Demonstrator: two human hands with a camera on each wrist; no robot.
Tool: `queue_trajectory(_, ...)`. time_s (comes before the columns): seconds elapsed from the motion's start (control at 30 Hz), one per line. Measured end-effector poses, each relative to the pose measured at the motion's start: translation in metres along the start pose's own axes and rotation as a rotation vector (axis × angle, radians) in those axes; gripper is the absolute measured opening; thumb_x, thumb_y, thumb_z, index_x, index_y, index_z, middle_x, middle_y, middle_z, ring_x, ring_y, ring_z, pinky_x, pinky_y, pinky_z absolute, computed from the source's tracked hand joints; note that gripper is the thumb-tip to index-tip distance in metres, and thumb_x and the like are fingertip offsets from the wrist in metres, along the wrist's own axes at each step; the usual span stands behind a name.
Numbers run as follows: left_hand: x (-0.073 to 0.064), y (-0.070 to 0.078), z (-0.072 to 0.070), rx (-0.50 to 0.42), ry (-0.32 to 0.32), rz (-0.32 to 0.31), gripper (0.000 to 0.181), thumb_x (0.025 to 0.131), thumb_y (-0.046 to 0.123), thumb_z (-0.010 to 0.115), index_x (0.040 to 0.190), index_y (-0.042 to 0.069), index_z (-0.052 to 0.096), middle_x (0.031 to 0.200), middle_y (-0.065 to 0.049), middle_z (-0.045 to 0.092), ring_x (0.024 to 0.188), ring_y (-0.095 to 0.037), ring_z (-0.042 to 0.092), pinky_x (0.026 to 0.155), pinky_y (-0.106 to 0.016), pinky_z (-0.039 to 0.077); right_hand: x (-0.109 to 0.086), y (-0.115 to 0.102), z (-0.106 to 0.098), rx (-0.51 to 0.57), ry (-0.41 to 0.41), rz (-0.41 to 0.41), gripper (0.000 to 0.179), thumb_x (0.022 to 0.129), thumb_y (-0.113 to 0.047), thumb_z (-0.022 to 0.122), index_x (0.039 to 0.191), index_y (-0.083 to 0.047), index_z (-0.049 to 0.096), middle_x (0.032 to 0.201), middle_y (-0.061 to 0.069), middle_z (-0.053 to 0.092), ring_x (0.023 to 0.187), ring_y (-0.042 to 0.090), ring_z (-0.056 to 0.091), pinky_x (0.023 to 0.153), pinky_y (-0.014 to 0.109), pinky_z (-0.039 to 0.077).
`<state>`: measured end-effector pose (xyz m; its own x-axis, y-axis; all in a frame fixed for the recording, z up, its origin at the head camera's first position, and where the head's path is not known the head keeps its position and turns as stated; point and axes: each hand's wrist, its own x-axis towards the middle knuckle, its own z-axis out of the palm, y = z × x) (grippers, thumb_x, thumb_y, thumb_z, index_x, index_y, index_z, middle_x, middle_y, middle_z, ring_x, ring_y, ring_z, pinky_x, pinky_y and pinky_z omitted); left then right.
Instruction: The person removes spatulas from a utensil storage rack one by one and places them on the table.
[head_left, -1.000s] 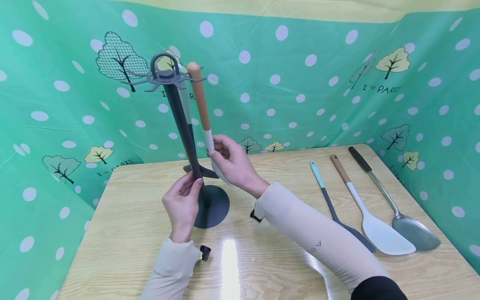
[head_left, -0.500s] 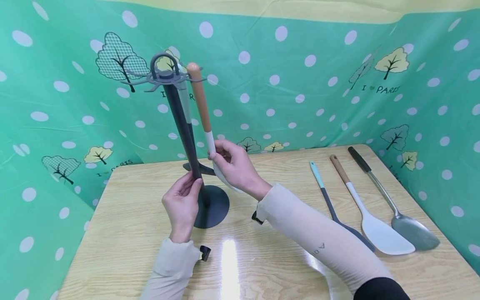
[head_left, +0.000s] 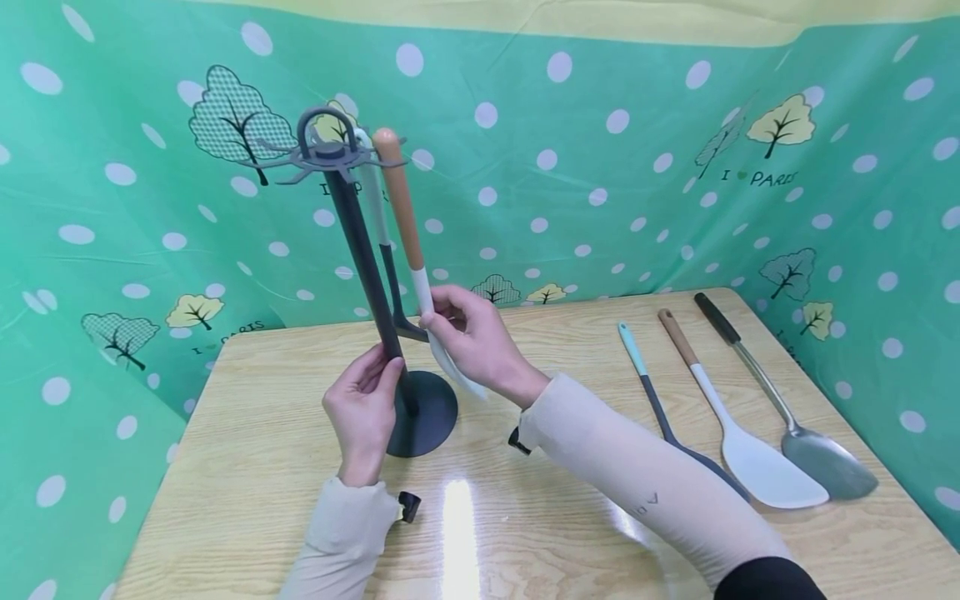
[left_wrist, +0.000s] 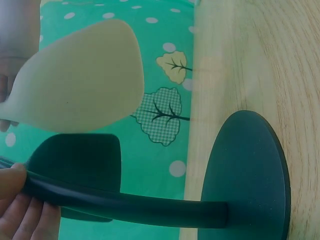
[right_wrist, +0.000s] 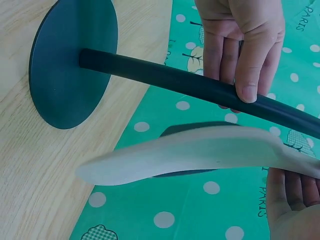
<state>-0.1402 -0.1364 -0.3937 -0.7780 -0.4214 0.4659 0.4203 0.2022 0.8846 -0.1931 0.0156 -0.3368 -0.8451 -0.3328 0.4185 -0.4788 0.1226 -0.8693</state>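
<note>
My left hand [head_left: 363, 408] pinches the lower pole of a dark utensil stand [head_left: 358, 250], whose round base [head_left: 435, 412] rests on the table. On the other side of the pole, my right hand [head_left: 480, 342] holds the white neck of a spatula with a wooden handle [head_left: 403, 208]. That handle's top is up at the stand's hook ring [head_left: 330, 158]. The spatula's broad white head [left_wrist: 90, 80] hangs below the hand, above the table. A dark turner [left_wrist: 80, 160] with a pale green handle [head_left: 373, 196] hangs from the ring behind the pole.
On the right of the wooden table [head_left: 247, 467] lie a dark spatula with a turquoise handle [head_left: 633, 346], a white spatula [head_left: 772, 471] and a metal turner [head_left: 828, 462]. A green dotted cloth [head_left: 525, 217] stands behind and at both sides.
My right hand has moved slightly down and to the right, tilting the white spatula's lower end away from the pole. The hanging dark turner has swung a little rightward. The left hand stays put.
</note>
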Motion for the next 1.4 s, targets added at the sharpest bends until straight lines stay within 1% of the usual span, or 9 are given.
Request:
queue_trajectory(0.13, 0.0, 0.0, 0.0, -0.002, 0.003, 0.0, 0.026, 0.08, -0.002, 0.075, 0.105, -0.006, 0.071, 0.097, -0.02, 0.071, 0.082, -0.014, 0.07, 0.075, -0.02, 0.055, -0.003, -0.004, -0.001, -0.004, 0.0, 0.013, 0.019, 0.095, -0.008, 0.058, 0.114, -0.005, 0.062, 0.098, 0.011, 0.066, 0.088, 0.02, 0.064, 0.079, 0.029, 0.055)
queue_trajectory(0.3, -0.001, 0.0, 0.0, -0.002, 0.003, 0.003, 0.026, 0.08, -0.002, 0.075, 0.105, -0.006, 0.071, 0.096, -0.019, 0.071, 0.082, -0.015, 0.07, 0.075, -0.02, 0.056, -0.012, -0.028, -0.004, -0.006, -0.002, 0.014, 0.02, 0.095, -0.002, 0.056, 0.113, 0.002, 0.061, 0.098, 0.018, 0.065, 0.09, 0.03, 0.065, 0.079, 0.034, 0.054)
queue_trajectory(0.37, 0.0, 0.0, 0.001, 0.002, 0.003, 0.006, 0.026, 0.08, -0.002, 0.074, 0.105, -0.005, 0.071, 0.096, -0.02, 0.071, 0.082, -0.015, 0.07, 0.075, -0.02, 0.056, -0.015, -0.036, -0.005, -0.015, -0.001, 0.004, 0.019, 0.094, -0.001, 0.056, 0.112, 0.004, 0.06, 0.097, 0.017, 0.065, 0.089, 0.029, 0.065, 0.08, 0.034, 0.054)
queue_trajectory(0.5, 0.0, 0.002, 0.001, 0.01, 0.002, 0.011, 0.026, 0.081, -0.002, 0.074, 0.106, -0.006, 0.07, 0.097, -0.022, 0.07, 0.082, -0.016, 0.07, 0.075, -0.019, 0.055, -0.018, -0.039, -0.005, -0.045, 0.002, -0.005, 0.018, 0.094, -0.001, 0.056, 0.112, 0.003, 0.06, 0.096, 0.013, 0.064, 0.087, 0.023, 0.064, 0.081, 0.031, 0.054)
queue_trajectory(0.63, -0.001, 0.003, 0.0, 0.012, -0.001, 0.009, 0.026, 0.081, -0.002, 0.074, 0.106, -0.006, 0.07, 0.097, -0.022, 0.07, 0.083, -0.017, 0.07, 0.075, -0.019, 0.055, -0.019, -0.039, -0.005, -0.06, 0.01, -0.001, 0.019, 0.094, -0.001, 0.058, 0.112, 0.004, 0.06, 0.096, 0.012, 0.064, 0.087, 0.022, 0.064, 0.081, 0.032, 0.055)
queue_trajectory(0.9, 0.0, -0.004, -0.001, 0.011, -0.006, 0.003, 0.027, 0.08, -0.001, 0.074, 0.107, -0.003, 0.071, 0.097, -0.016, 0.071, 0.083, -0.019, 0.07, 0.076, -0.022, 0.056, -0.02, -0.009, -0.002, -0.054, 0.038, -0.04, 0.018, 0.093, -0.011, 0.063, 0.11, -0.008, 0.064, 0.093, 0.002, 0.066, 0.081, 0.013, 0.064, 0.074, 0.03, 0.055)
queue_trajectory(1.07, 0.0, -0.006, -0.001, 0.0, -0.006, 0.007, 0.027, 0.08, -0.002, 0.074, 0.107, -0.005, 0.07, 0.097, -0.019, 0.071, 0.083, -0.02, 0.07, 0.075, -0.022, 0.056, -0.021, -0.006, -0.002, -0.052, 0.048, -0.089, 0.016, 0.092, -0.014, 0.065, 0.108, -0.011, 0.065, 0.091, -0.002, 0.066, 0.079, 0.01, 0.064, 0.072, 0.029, 0.056)
queue_trajectory(1.27, 0.003, -0.026, -0.003, 0.007, -0.016, -0.005, 0.027, 0.081, 0.005, 0.075, 0.108, 0.002, 0.072, 0.098, -0.014, 0.072, 0.083, -0.016, 0.07, 0.075, -0.02, 0.056, -0.023, -0.005, -0.002, -0.029, 0.056, -0.131, 0.016, 0.091, -0.013, 0.066, 0.106, -0.01, 0.065, 0.089, -0.001, 0.065, 0.077, 0.011, 0.064, 0.071, 0.03, 0.056)
queue_trajectory(1.4, 0.003, -0.026, -0.002, 0.023, -0.019, -0.004, 0.026, 0.081, 0.001, 0.074, 0.108, -0.001, 0.071, 0.098, -0.016, 0.071, 0.083, -0.017, 0.07, 0.074, -0.019, 0.056, -0.024, -0.006, -0.001, -0.017, 0.059, -0.14, 0.016, 0.09, -0.012, 0.068, 0.105, -0.008, 0.066, 0.088, 0.0, 0.066, 0.074, 0.012, 0.063, 0.069, 0.031, 0.056)
